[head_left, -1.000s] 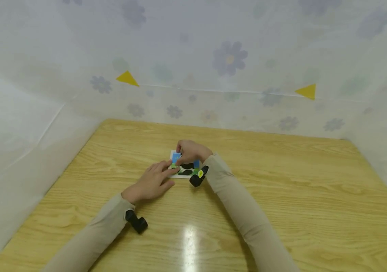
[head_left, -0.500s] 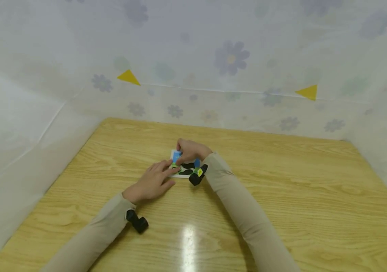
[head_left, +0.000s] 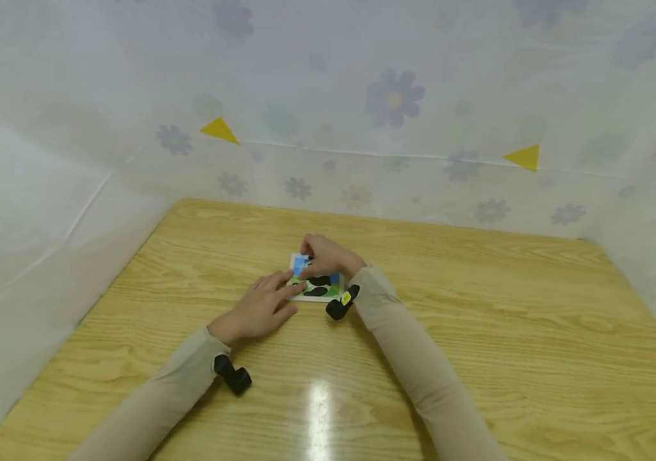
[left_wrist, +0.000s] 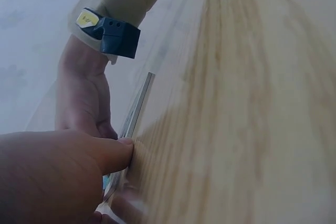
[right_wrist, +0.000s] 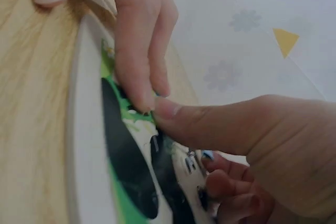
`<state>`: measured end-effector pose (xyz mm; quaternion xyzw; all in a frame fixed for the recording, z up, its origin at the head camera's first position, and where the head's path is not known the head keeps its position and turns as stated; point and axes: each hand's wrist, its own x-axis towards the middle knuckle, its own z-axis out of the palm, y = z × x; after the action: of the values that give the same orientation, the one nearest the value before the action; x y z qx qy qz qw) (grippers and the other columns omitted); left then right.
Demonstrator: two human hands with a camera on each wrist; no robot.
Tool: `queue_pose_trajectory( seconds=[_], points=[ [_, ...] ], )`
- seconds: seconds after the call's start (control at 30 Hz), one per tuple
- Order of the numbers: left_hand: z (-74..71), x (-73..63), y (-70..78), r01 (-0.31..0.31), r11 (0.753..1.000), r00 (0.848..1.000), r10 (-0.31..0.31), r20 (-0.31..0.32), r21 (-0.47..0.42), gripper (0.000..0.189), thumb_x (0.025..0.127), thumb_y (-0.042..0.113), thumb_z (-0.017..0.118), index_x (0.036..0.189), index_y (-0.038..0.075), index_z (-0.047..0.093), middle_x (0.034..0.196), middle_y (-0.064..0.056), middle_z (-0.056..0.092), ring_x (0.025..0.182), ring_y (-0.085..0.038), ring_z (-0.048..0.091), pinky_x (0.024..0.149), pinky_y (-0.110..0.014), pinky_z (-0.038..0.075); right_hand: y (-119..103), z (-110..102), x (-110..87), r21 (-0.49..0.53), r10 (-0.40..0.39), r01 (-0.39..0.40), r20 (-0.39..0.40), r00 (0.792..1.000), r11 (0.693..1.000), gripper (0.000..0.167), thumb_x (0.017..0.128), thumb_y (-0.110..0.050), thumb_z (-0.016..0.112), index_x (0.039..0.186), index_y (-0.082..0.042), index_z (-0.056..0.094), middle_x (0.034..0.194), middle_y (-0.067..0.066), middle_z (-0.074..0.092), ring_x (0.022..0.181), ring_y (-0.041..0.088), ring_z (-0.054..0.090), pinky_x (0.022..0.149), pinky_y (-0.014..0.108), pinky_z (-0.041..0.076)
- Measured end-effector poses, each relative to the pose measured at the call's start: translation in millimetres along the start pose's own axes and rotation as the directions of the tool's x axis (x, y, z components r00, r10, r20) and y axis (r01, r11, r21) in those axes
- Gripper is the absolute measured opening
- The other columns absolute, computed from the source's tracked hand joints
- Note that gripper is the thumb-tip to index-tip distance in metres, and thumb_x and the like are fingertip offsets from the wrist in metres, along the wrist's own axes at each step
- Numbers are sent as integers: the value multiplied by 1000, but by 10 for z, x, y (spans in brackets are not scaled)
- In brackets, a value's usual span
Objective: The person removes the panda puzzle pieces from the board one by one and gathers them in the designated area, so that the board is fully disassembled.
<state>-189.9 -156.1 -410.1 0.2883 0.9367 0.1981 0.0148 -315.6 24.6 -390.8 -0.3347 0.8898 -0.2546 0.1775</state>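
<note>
A flat panda picture board [head_left: 318,291] with a white border lies on the table; blue shows at its top and green at its bottom. My left hand [head_left: 259,307] reaches in from the left with fingers spread, fingertips resting on the board's left part. My right hand [head_left: 328,256] bends over the upper part, its fingers curled at the far edge and its thumb on the picture. In the right wrist view, the right thumb [right_wrist: 210,124] meets a left fingertip on the panda picture. Beside the curled right fingers a small blue-and-white bit [right_wrist: 208,155] shows. My right hand hides much of the picture's top.
The wood-grain table [head_left: 507,333] stretches around the board on all sides. A pale flowered curtain [head_left: 328,96] with two yellow triangles surrounds its back and sides. Black wrist cameras [head_left: 232,376] sit on both sleeves.
My right hand and wrist have shifted slightly to the right, uncovering a little more of the board's right edge. My left hand stays almost where it was.
</note>
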Motion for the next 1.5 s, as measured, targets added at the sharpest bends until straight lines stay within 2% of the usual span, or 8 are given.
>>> queue_pose_trajectory(
  seconds=[0.23,0.4,0.67,0.97,1.1,1.27,1.37,1.5],
  points=[
    [-22,5,8,8,1000,1000,-8,13,1,47,99,28,52,143,11,48,154,-22,29,138,-42,31,111,-64,22,104,55,-38,92,-48,53,-63,997,994,48,85,-19,75,124,-2,52,116,13,56,93,20,55,80,29,49],
    [-24,15,15,13,1000,1000,-13,13,-1,47,99,26,52,143,11,47,153,-22,30,139,-43,29,110,-64,22,124,53,-63,90,-94,102,-86,992,991,36,90,-14,68,122,-2,57,110,14,61,85,19,56,71,25,47],
    [-23,24,44,23,1000,1000,-23,17,-2,48,99,27,52,144,11,46,154,-21,29,138,-42,30,111,-63,22,145,110,-107,84,-136,148,-139,981,985,32,93,-11,63,123,-7,56,101,12,63,79,16,56,69,24,46],
    [-6,12,21,13,1000,1000,-13,11,-4,47,99,26,52,143,11,47,153,-23,30,137,-44,31,110,-63,24,179,204,-124,142,-137,170,-216,967,975,30,96,-7,58,126,-9,58,93,8,62,75,15,54,67,23,44],
    [4,14,0,15,1000,1000,-15,7,1,48,99,28,52,144,11,47,153,-22,30,137,-43,32,110,-62,24,184,228,-130,147,-131,168,-234,963,975,20,97,-10,56,116,-5,61,93,9,63,72,14,52,67,23,43],
    [22,14,-10,9,1000,1000,-9,2,8,48,99,29,52,144,12,46,153,-22,30,137,-42,32,111,-62,24,167,246,-152,151,-79,117,-236,969,982,15,100,-14,52,107,-4,60,94,9,63,76,14,53,70,24,44],
    [30,16,-9,8,1000,1000,-8,-4,8,48,99,29,52,143,12,47,153,-22,31,137,-42,32,111,-61,24,163,251,-165,176,-46,93,-252,967,980,15,102,-15,48,107,-4,57,93,9,62,77,16,53,70,26,44],
    [35,20,-3,13,1000,1000,-13,-1,3,47,99,28,52,143,12,47,153,-22,30,137,-42,31,111,-61,24,179,257,-184,212,-49,116,-297,954,970,18,102,-12,45,113,-1,55,91,11,65,77,17,58,71,26,46]
  ],
)
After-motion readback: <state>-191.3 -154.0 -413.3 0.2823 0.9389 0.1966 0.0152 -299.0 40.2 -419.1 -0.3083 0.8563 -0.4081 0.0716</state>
